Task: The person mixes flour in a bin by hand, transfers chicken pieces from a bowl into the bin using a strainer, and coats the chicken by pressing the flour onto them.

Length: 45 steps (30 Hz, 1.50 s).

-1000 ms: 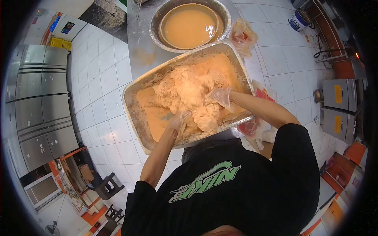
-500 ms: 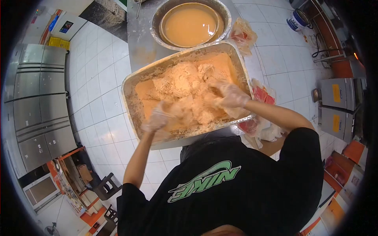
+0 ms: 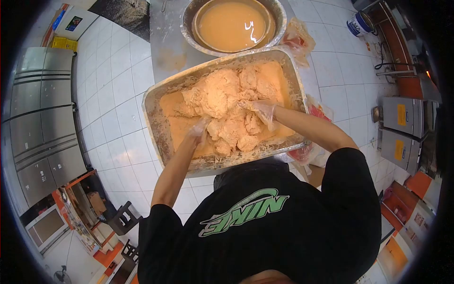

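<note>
A large metal tray (image 3: 150,102) holds orange-tinted breading flour (image 3: 176,127) and a heap of coated pieces that look like breaded chicken (image 3: 221,92). In a clear plastic glove, my left hand (image 3: 200,130) presses against the heap's left side. Its fingers are largely hidden by flour and pieces. My right hand (image 3: 261,111), gloved the same way, reaches over the right side of the heap. Its partly visible fingers are stretched out and touch the coated pieces. Several smaller lumps lie between the hands, nearer my body.
Beyond the tray stands a metal basin (image 3: 188,35), with a bowl of cloudy orange liquid (image 3: 231,26) inside it. Plastic bags with red contents (image 3: 297,40) lie to the right. Steel cabinets (image 3: 56,113) line the left, and a white bucket (image 3: 359,23) stands at the far right.
Both hands were blurred by motion and are now sharper. My right hand has moved slightly left, my left hand slightly right and up, so they are closer together. The coated pieces have shifted.
</note>
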Tool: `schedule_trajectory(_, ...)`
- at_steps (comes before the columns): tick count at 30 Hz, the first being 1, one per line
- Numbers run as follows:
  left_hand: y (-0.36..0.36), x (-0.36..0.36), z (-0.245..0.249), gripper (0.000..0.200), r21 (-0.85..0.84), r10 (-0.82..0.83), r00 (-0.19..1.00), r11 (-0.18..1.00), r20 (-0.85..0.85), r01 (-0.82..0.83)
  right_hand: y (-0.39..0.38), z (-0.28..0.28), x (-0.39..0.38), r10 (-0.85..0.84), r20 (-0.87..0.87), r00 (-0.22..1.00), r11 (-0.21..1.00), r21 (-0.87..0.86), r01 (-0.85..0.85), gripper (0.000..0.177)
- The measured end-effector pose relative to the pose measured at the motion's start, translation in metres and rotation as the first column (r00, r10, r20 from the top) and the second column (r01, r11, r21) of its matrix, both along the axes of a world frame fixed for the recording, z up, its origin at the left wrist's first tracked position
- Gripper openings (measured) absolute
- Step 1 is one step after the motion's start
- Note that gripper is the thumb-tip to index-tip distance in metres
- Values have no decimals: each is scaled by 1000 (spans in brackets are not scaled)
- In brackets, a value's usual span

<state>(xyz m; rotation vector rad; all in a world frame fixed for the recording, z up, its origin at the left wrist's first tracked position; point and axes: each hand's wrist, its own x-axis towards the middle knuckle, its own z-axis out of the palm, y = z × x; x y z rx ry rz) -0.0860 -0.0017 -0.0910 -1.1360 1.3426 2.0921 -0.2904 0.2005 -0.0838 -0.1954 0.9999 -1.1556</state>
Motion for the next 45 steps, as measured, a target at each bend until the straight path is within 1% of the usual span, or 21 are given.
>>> schedule_trajectory(2,17,-15,25,33,147,156,987,976,43,-161,-8,6,1,-17,4,1000,1000,11,17,47)
schedule_trajectory(5,26,-35,16,33,176,107,994,979,-16,-102,-17,39,0,-50,15,999,987,154,47,42)
schedule_trajectory(8,19,-43,-3,34,-125,-126,956,988,-266,96,-36,64,-14,198,-314,929,937,339,-85,37)
schedule_trajectory(11,11,-43,-5,34,-423,-308,852,899,-423,115,-36,16,-26,312,-706,636,950,253,-186,38)
schedule_trajectory(13,5,-39,-1,35,-543,-395,805,833,-443,109,-38,-3,-32,249,-945,210,908,153,-389,38)
schedule_trajectory(14,1,-35,1,35,-596,-430,784,797,-447,97,-40,47,-26,267,-961,-71,843,269,-467,40)
schedule_trajectory(17,-9,-14,11,34,-678,-480,805,722,-349,136,-35,129,-10,377,-852,364,922,382,-63,48)
schedule_trajectory(20,-15,15,30,31,-669,-449,873,710,-191,219,4,75,-15,-104,-988,-112,994,-100,-44,62)
schedule_trajectory(22,-14,27,60,30,-514,-281,954,836,-106,189,37,78,-14,222,-953,208,962,249,112,51)
schedule_trajectory(24,-12,35,68,31,-264,-72,997,962,-25,63,49,90,-8,701,-528,480,643,759,-104,46)
schedule_trajectory(26,-15,41,54,32,0,113,992,994,63,-113,61,54,9,243,-268,932,805,592,-39,37)
schedule_trajectory(27,-18,37,50,32,81,97,994,992,53,-101,59,18,15,82,-113,990,867,499,-15,33)
schedule_trajectory(30,-17,24,34,32,204,-5,1000,979,-29,11,41,-68,27,-94,286,954,958,286,9,25)
schedule_trajectory(31,-15,23,25,32,147,-79,993,985,-87,91,31,-66,27,-103,355,929,969,248,12,23)
schedule_trajectory(33,-13,15,4,32,99,-157,984,981,-86,166,-5,29,29,-150,370,917,951,307,31,21)
schedule_trajectory(36,0,3,-16,34,142,-125,992,983,28,120,-11,-27,32,-127,281,951,980,181,77,19)
schedule_trajectory(39,19,-9,-7,36,3,-38,990,999,-135,38,-11,-64,27,67,-158,985,998,31,-63,21)
schedule_trajectory(42,35,-15,3,38,-270,-69,914,962,-400,-45,-10,-100,30,-9,-263,965,967,244,76,23)
schedule_trajectory(43,36,-18,9,39,-354,-115,884,933,-454,-60,-9,-103,27,137,-658,741,990,119,-78,22)
schedule_trajectory(44,37,-18,15,40,-430,-160,854,899,-495,-81,-4,-98,26,171,-922,347,960,77,-269,22)
schedule_trajectory(45,35,-17,24,39,-493,-236,850,869,-471,-32,3,-101,28,84,-990,-110,887,125,-445,21)
